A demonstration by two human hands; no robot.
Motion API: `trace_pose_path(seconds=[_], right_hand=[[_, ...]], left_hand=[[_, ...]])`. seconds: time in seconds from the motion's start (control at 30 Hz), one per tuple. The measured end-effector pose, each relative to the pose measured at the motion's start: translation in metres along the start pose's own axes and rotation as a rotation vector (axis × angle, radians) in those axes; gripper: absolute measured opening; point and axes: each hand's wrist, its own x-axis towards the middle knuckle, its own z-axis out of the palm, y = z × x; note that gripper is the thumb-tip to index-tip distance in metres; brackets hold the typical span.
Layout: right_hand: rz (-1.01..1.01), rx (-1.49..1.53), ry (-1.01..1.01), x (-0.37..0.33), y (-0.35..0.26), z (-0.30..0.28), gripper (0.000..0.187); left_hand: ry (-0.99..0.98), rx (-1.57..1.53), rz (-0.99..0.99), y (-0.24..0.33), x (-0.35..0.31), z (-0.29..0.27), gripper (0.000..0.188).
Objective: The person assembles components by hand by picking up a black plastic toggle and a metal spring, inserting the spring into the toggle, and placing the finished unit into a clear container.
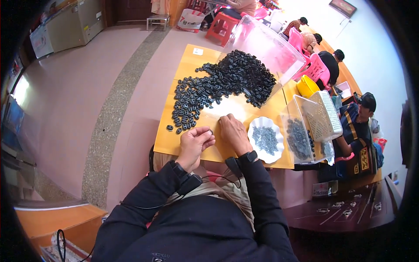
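My left hand (pixel 195 145) is closed in a pinch on a small dark piece (pixel 211 132), which shows only at the fingertips. Close beside it, my right hand (pixel 235 135) has its back up and its fingers curled down together near the tabletop; whatever they hold is hidden. Beyond both hands spreads a big heap of black oval plastic pieces with two holes (pixel 238 76), thinning into loose single ones (pixel 185 107) toward the left edge. To the right of my right hand stands a white wavy-rimmed plate (pixel 253 136) holding many small greyish, clear-looking parts (pixel 265 139).
The yellow table (pixel 168 142) carries a clear bin with dark pieces (pixel 299 137) at right, next to a cream perforated basket (pixel 324 114) and a yellow bowl (pixel 307 86). A large clear box (pixel 266 46) leans behind the heap. Other people (pixel 360 118) sit along the right wall.
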Motion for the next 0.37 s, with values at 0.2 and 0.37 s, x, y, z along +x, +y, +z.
trace_pose_path(seconds=[0.2,0.37], right_hand=[[0.122,0.745,0.109,-0.037,0.010,0.006,0.020],[0.296,1.346,-0.033,-0.059,0.010,0.010,0.019]], left_hand=[[-0.006,0.043,-0.007,-0.003,-0.002,0.001,0.016],[-0.020,0.066,-0.019,-0.007,-0.002,0.001,0.016]])
